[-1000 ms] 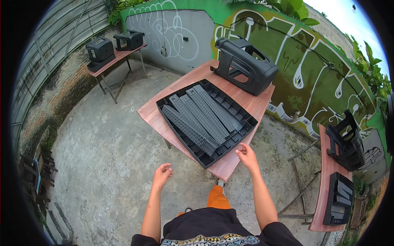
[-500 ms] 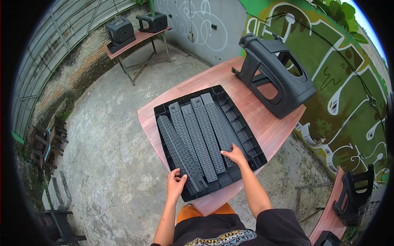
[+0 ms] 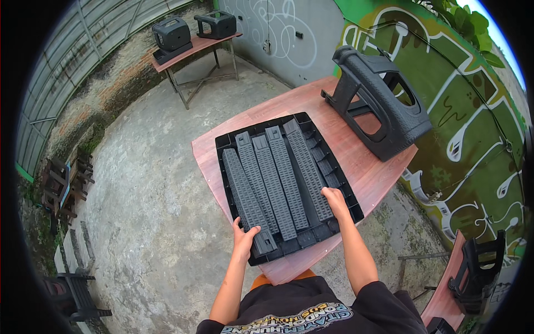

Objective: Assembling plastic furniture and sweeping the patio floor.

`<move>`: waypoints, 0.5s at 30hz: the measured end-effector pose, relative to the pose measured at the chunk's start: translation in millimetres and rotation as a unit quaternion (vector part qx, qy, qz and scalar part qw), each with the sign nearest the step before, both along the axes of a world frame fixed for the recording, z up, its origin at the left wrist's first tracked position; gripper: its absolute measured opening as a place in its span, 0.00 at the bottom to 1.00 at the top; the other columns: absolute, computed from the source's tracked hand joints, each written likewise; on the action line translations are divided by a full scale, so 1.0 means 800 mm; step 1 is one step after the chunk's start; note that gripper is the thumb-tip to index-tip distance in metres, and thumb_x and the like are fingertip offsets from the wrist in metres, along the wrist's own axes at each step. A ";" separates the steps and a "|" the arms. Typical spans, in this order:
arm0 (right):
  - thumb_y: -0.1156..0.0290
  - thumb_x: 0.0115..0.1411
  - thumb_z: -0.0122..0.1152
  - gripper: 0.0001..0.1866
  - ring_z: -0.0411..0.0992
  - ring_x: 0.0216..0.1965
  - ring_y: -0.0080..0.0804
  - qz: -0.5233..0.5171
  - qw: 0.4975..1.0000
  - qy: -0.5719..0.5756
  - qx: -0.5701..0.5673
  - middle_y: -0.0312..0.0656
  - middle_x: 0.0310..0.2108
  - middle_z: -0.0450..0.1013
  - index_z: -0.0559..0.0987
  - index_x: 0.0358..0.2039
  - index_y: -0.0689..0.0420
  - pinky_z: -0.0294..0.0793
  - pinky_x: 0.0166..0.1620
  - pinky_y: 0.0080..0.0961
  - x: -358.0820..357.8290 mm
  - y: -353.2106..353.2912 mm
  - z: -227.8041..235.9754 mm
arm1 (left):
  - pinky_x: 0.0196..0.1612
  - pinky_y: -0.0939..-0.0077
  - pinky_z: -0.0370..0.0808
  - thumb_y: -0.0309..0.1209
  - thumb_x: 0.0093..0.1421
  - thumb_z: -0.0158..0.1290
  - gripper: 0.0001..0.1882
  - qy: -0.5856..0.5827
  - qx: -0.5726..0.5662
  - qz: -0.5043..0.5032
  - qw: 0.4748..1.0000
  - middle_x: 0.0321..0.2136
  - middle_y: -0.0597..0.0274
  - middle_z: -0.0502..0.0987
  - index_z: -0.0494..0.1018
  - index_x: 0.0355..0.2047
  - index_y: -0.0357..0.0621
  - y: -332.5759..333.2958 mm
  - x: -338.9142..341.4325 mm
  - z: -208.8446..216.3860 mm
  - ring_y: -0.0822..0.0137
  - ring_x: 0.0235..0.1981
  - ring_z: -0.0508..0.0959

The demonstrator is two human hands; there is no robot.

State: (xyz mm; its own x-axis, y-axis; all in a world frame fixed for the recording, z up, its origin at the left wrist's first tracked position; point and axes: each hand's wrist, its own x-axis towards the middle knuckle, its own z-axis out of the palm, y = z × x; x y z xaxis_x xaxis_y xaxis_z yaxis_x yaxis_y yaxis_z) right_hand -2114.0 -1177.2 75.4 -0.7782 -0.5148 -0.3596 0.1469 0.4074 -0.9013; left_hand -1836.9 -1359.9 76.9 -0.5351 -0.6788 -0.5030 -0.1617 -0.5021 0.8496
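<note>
A black rectangular plastic tray (image 3: 306, 239) with ribbed edges lies on the wooden-topped table. Inside it are several long dark-grey textured plastic slats, side by side and a little tilted. My right hand (image 3: 336, 205) is closed at the right edge of the rightmost slat (image 3: 307, 167), thumb on its upper face; its other fingers are mostly hidden. At the lower left corner my left hand (image 3: 243, 240) has its thumb on the near end of the leftmost slat (image 3: 245, 195) and its fingers over the tray's outer edge. A gap separates the rightmost slat from its neighbours.
A large black plastic frame with openings (image 3: 381, 106) stands on the table's (image 3: 250, 125) far right. Behind, a smaller table (image 3: 197, 53) carries two black plastic stools. Another table (image 3: 445, 278) with black parts is at lower right. Wooden furniture (image 3: 64, 186) stands at the left.
The rightmost slat has shifted right with my right hand, opening a gap beside the others. My left hand remains at the tray's lower left corner. The whole view has shifted slightly.
</note>
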 end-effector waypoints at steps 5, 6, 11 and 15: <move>0.53 0.54 0.43 0.35 0.78 0.33 0.50 -0.080 0.878 -0.339 -0.327 0.60 0.38 0.75 0.70 0.52 0.72 0.81 0.38 0.40 0.061 0.054 -0.003 | 0.51 0.68 0.75 0.30 0.54 0.53 0.34 0.267 0.062 0.000 0.962 0.51 0.52 0.71 0.57 0.61 0.35 -0.015 0.033 -0.002 0.61 0.49 0.76; 0.53 0.54 0.44 0.35 0.78 0.33 0.50 -0.077 0.868 -0.343 -0.351 0.61 0.39 0.75 0.70 0.52 0.72 0.81 0.38 0.40 0.081 0.067 0.001 | 0.51 0.68 0.75 0.31 0.54 0.54 0.35 0.282 0.060 -0.004 0.958 0.51 0.52 0.71 0.57 0.61 0.36 -0.018 0.039 -0.001 0.61 0.48 0.76; 0.52 0.52 0.49 0.37 0.77 0.36 0.52 -0.064 0.792 -0.365 -0.485 0.61 0.43 0.73 0.66 0.56 0.68 0.82 0.38 0.41 0.147 0.108 0.029 | 0.51 0.68 0.75 0.37 0.54 0.56 0.34 0.342 0.128 -0.030 0.930 0.48 0.53 0.74 0.60 0.59 0.36 -0.045 0.062 0.007 0.62 0.46 0.77; 0.52 0.48 0.55 0.42 0.77 0.37 0.52 -0.082 0.831 -0.288 -0.468 0.58 0.46 0.71 0.61 0.61 0.62 0.82 0.39 0.43 0.173 0.135 0.053 | 0.49 0.68 0.76 0.39 0.55 0.55 0.33 0.329 0.051 -0.034 0.942 0.46 0.52 0.75 0.62 0.57 0.35 -0.067 0.078 0.012 0.62 0.45 0.78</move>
State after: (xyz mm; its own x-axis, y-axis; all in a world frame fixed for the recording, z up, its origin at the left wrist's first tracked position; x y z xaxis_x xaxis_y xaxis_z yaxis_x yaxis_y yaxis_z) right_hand -1975.7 -1069.5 118.0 -0.7027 -0.6832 -0.1985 0.6487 -0.5006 -0.5732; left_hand -1774.6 -1413.4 86.1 -0.7942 -0.5981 -0.1075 0.3486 -0.5933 0.7256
